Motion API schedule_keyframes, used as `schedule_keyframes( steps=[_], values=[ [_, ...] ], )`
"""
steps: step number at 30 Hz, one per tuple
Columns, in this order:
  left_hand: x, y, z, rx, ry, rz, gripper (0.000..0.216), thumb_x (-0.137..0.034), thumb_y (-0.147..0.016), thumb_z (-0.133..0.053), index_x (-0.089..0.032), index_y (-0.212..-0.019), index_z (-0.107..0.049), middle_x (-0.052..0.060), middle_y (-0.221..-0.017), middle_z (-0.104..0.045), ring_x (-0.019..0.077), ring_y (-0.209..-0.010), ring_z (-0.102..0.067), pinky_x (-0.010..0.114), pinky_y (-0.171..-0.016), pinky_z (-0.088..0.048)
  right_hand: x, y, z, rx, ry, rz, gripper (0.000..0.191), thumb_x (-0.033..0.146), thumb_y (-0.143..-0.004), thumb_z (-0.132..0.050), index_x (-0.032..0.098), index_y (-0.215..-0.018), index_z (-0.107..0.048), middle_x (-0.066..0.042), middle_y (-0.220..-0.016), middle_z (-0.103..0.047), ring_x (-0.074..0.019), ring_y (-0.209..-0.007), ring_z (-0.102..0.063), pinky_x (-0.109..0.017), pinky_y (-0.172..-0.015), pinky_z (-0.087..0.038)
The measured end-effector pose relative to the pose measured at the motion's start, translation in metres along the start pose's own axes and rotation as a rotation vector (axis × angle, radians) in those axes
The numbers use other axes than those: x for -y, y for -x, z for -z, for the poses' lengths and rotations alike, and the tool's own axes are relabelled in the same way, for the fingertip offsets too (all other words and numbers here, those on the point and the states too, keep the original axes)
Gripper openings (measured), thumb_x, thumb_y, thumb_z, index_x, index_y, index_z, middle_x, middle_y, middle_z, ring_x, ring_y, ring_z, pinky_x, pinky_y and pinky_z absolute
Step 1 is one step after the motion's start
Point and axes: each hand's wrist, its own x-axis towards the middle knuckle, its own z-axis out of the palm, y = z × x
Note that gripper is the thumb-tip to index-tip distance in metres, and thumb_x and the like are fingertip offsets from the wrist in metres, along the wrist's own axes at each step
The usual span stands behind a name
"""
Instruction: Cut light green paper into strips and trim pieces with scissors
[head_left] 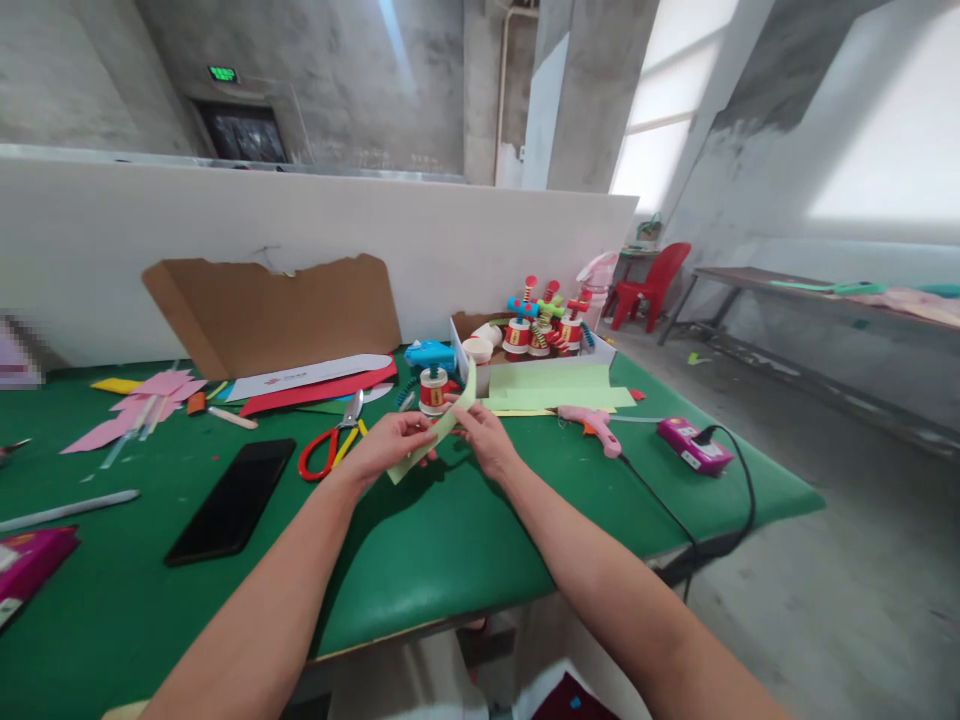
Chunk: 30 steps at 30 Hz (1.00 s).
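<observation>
Both my hands hold one strip of pale green paper (442, 425) just above the green table (420, 560). My left hand (394, 440) pinches its lower end, fingers closed on it. My right hand (484, 435) grips the upper part, which curls up past my fingers. Behind the strip stands a small red and white paper cup figure (433, 388). Red-handled scissors (334, 440) lie just left of my left hand.
A black phone (232, 500) lies at the left. A pink glue gun (592, 425), its black cord and a magenta box (694, 447) sit at the right. A white box (600, 352) of cup figures, green sheets (555, 388), cardboard (277, 310) and pink paper scraps (142, 405) lie behind.
</observation>
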Motion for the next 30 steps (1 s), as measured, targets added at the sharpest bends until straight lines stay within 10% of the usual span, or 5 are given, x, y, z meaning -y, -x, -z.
schedule_keyframes(
  steps=[13, 30],
  values=[
    [0.001, -0.004, 0.009, -0.048, -0.015, 0.031, 0.033, -0.033, -0.061, -0.081, -0.015, -0.078, -0.059, 0.003, -0.066, -0.072, 0.0129, -0.054, -0.065, 0.022, -0.053, -0.046, 0.009, -0.013, 0.02, -0.346, -0.105, 0.174, 0.034, 0.045, -0.051, -0.082, 0.019, -0.07, -0.069, 0.002, -0.063, -0.065, -0.0117, -0.057, -0.052, -0.027, -0.059, -0.045],
    [-0.001, -0.003, 0.011, -0.069, 0.077, 0.027, 0.027, -0.035, -0.072, -0.072, -0.016, -0.074, -0.053, 0.005, -0.064, -0.071, 0.0117, -0.052, -0.064, 0.022, -0.053, -0.046, 0.016, -0.016, 0.033, -0.427, -0.099, 0.205, 0.036, 0.049, -0.055, -0.08, 0.018, -0.066, -0.066, 0.005, -0.053, -0.055, -0.0095, -0.053, -0.049, -0.025, -0.058, -0.044]
  ],
)
